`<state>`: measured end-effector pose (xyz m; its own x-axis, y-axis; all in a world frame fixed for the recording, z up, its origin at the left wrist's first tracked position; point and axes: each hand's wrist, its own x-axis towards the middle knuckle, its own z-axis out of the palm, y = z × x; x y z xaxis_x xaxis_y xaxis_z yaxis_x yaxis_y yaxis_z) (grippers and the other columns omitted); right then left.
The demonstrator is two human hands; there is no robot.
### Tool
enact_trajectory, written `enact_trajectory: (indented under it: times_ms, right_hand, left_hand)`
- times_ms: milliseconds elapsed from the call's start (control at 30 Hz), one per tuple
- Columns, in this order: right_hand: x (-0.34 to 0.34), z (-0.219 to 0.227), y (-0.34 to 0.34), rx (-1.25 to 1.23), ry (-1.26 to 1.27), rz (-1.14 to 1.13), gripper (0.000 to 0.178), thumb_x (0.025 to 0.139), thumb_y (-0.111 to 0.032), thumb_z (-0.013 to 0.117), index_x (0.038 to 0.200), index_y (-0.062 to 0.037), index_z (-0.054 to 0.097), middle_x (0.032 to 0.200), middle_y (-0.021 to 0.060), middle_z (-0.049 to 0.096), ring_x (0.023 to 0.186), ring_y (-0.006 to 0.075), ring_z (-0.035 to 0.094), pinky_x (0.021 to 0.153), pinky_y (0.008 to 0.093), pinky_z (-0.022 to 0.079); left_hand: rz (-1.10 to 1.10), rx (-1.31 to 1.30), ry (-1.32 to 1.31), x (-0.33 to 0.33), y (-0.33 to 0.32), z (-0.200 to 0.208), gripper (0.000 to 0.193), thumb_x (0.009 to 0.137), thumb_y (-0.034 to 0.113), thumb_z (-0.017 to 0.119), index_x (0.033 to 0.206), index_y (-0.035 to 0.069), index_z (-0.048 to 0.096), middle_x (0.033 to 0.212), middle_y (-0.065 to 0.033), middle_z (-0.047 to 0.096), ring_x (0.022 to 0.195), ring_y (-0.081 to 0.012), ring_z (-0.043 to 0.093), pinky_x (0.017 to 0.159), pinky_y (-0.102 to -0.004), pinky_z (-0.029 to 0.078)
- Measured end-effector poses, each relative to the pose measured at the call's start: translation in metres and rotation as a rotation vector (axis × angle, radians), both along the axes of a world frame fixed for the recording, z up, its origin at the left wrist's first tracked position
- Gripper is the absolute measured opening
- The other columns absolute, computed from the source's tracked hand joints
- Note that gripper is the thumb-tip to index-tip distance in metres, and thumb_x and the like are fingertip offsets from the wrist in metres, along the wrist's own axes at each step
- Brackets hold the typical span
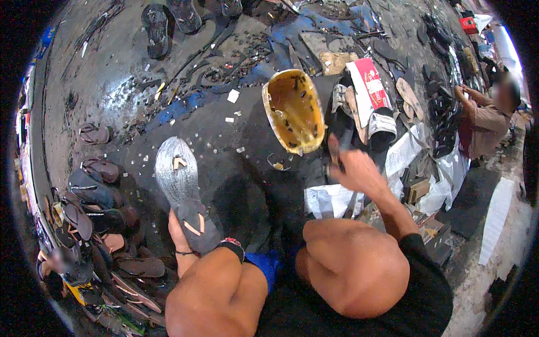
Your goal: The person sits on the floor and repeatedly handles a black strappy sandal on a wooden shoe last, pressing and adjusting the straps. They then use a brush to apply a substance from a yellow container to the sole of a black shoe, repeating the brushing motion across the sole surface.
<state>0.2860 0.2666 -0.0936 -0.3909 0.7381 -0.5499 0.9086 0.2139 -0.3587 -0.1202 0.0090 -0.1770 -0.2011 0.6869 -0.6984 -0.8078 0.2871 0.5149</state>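
Note:
My left hand is wrapped round the edge of a sandal sole, close to my left knee. The sole's far part shines wet and silvery, with a small tan piece at its toe; its near part is dark grey with a tan V-shaped piece. Part of the left hand is hidden beneath it. Just right of a yellowish tub of amber, glue-like stuff, my right hand hovers with curled fingers. Something dark and narrow shows at those fingers, too unclear to name. Dark specks dot the tub's inside.
Piled sandals lie along the left. Right of the tub are a red-and-white box, shoes and loose tan soles. White plastic sheeting lies near my right knee. Another person sits at far right. Scraps litter the floor ahead.

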Motion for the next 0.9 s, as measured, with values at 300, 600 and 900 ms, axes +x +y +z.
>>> enact_trajectory:
  times_ms: [300, 600, 900]
  right_hand:
    - [-0.172, 0.053, 0.012, -0.355, 1.26, -0.081, 0.028, 0.089, -0.016, 0.074, 0.112, -0.0015, 0.066, 0.103, 0.0128, 0.072, 0.098, 0.0219, 0.07, 0.087, 0.0361, 0.054]
    - [-0.174, 0.051, -0.018, 0.101, 1.338, 0.607, 0.045, 0.074, -0.012, 0.073, 0.119, -0.0127, 0.065, 0.108, 0.009, 0.068, 0.101, 0.0306, 0.064, 0.088, 0.0398, 0.049]
    - [-0.181, 0.053, -0.019, 0.128, 1.283, 0.514, 0.04, 0.077, -0.013, 0.071, 0.116, -0.0103, 0.065, 0.105, 0.0065, 0.068, 0.096, 0.0272, 0.064, 0.081, 0.0391, 0.048]
  left_hand:
    - [-0.03, 0.19, 0.361, 0.043, 0.179, 0.052, 0.042, 0.104, 0.038, 0.039, 0.12, 0.006, 0.06, 0.103, -0.0099, 0.07, 0.087, -0.0215, 0.069, 0.076, -0.0346, 0.058]
    - [0.189, 0.396, 0.156, 0.001, 0.173, 0.058, 0.047, 0.101, 0.043, 0.04, 0.123, 0.005, 0.059, 0.109, -0.01, 0.068, 0.094, -0.0223, 0.067, 0.082, -0.0375, 0.057]
    - [0.286, 0.512, 0.017, 0.004, 0.18, 0.065, 0.041, 0.103, 0.037, 0.042, 0.126, 0.006, 0.057, 0.112, -0.0099, 0.066, 0.096, -0.0219, 0.066, 0.08, -0.0364, 0.058]
